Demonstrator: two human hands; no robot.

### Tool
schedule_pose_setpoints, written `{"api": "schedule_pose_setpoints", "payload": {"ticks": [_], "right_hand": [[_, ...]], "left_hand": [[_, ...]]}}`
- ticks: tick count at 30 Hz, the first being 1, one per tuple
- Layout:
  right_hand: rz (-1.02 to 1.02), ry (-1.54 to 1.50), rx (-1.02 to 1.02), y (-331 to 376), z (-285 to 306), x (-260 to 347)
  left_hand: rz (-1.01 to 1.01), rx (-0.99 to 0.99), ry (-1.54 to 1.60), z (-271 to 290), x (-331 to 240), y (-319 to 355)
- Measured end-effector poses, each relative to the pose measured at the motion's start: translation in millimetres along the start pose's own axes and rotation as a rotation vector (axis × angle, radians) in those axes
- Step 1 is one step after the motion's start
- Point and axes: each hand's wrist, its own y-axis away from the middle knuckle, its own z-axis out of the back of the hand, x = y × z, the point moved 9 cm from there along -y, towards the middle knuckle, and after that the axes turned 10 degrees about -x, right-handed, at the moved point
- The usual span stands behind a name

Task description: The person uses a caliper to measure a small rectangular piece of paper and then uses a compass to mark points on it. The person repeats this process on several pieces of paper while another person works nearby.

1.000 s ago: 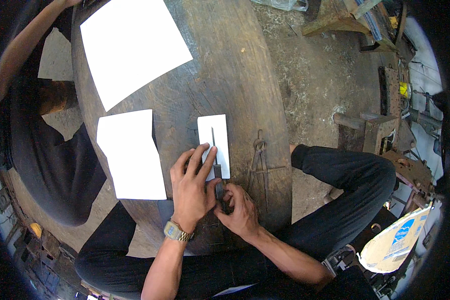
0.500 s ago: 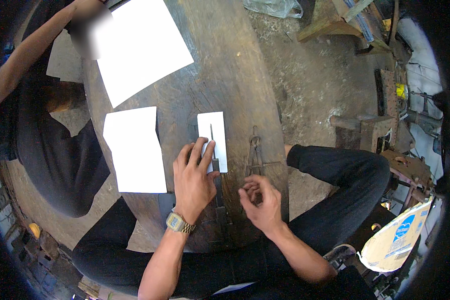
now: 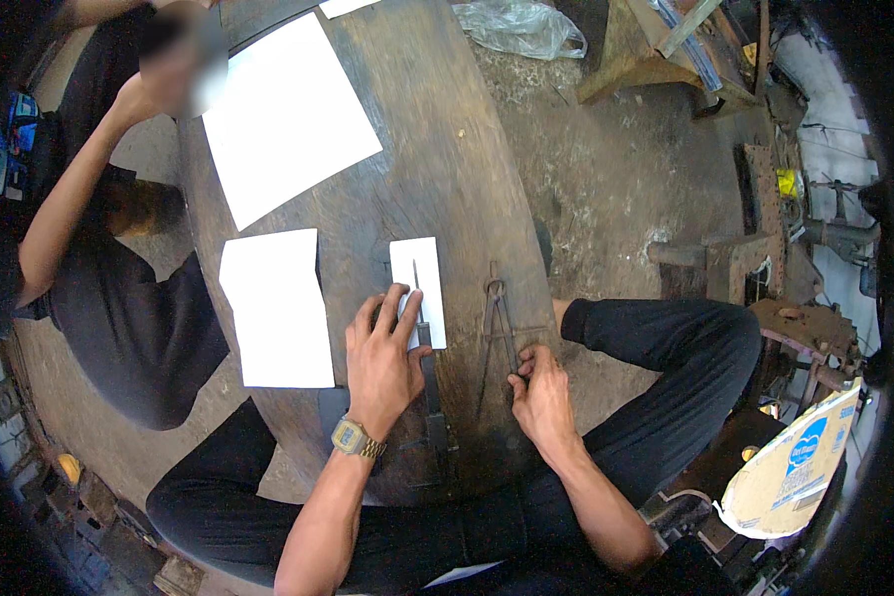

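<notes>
My left hand (image 3: 380,348), with a watch at its wrist, lies over a small white card (image 3: 428,256) on the wooden table. Its fingers are stretched out and spread, the fingertips pressing on the card. Beside its index finger and thumb a slim dark metal tool (image 3: 424,333) lies along the card, its thin rod pointing away from me. To the right, metal dividers (image 3: 501,320) lie flat with their legs apart. My right hand (image 3: 544,399) is at their right leg, thumb and fingers curled around the lower end, whose tip is hidden.
A folded white sheet (image 3: 280,318) lies left of my left hand, a larger white sheet (image 3: 293,119) beyond it. Another person's arm (image 3: 70,204) reaches to that sheet from the left. On the right are my bent leg (image 3: 666,343), a plastic bag (image 3: 521,28) and a cardboard piece (image 3: 793,467).
My right hand has moved slightly right and closed its fingers at the dividers' leg, uncovering more of them. My left hand stays on the card. The other person's arm has shifted.
</notes>
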Motion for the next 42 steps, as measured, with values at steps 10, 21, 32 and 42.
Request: {"api": "schedule_pose_setpoints", "payload": {"ticks": [10,21,32,42], "right_hand": [[-0.181,-0.308,0.461,-11.4,-2.2,-5.1],[-0.127,-1.340,0.543,-42.6,65.0,73.1],[0.340,-1.267,0.150,-89.3,27.8,120.2],[0.459,-0.850,0.180,-123.9,-26.3,144.1]], "left_hand": [[-0.001,0.011,0.014,0.9,0.8,1.4],[0.011,0.014,0.033,-1.7,4.1,2.7],[-0.002,-0.015,0.030,3.3,1.9,3.7],[0.014,0.005,0.032,3.4,2.3,5.0]]}}
